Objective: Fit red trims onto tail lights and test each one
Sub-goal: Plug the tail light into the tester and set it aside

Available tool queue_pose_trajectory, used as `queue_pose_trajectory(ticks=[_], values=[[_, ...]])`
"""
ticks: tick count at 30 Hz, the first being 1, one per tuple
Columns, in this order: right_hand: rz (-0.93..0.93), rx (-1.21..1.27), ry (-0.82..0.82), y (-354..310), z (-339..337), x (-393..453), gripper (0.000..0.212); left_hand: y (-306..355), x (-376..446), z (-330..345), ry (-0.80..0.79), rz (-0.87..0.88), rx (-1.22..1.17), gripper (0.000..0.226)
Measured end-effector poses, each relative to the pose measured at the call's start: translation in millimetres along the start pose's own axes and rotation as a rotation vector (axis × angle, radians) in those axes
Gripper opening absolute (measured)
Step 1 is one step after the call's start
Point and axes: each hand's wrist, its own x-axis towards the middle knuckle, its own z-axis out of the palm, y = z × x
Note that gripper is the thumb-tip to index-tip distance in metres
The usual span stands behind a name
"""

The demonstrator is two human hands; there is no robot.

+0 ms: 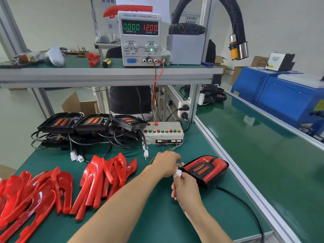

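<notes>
We held a white connector [179, 172] between our left hand [167, 164] and right hand [185, 188], beside the trimmed tail light [206, 170] on the green bench [157, 216].

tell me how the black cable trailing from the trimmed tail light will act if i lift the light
The cable will probably drag behind; it lies in a loose floppy curve. The tail light looks rigid and glossy, so perhaps slippery. Its flat base suggests it will not roll.

The power supply [139, 38] on the shelf shows green digits 0.000 over "CURRENT A" and red digits 12.00 over "VOLTAGE V". Its knob groups carry the characters 电流 and 电压. A sign [107, 0] on the wall behind reads 装饰框, cut off at the edge.
</notes>
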Motion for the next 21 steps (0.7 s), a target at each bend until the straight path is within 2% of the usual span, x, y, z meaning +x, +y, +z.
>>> queue_pose_trajectory(ticks=[2,5,9,13,16,21], values=[[-0.021,0.023,0.027,-1,0,-4,0.013,-6,-2,-4,0.067,-0.025,-0.120,0.025],[-0.042,0.063,0.033,-7,-1,-10,0.012,-23,-11,-18,0.148,-0.082,-0.330,0.020],[-0.150,-0.057,0.041,-19,0,-12,0.028,-53,-28,-32,0.108,-0.013,-0.462,0.018],[-0.216,-0.234,0.073,-29,-1,-9,0.031,-68,-38,-38,0.103,0.088,-0.569,0.023],[-0.225,-0.263,0.066,-32,-3,-7,0.036,-68,-41,-37,0.125,0.143,-0.670,0.031],[-0.236,-0.254,-0.015,-30,-6,-2,0.034,-68,-38,-32,0.142,0.162,-0.721,0.022]])
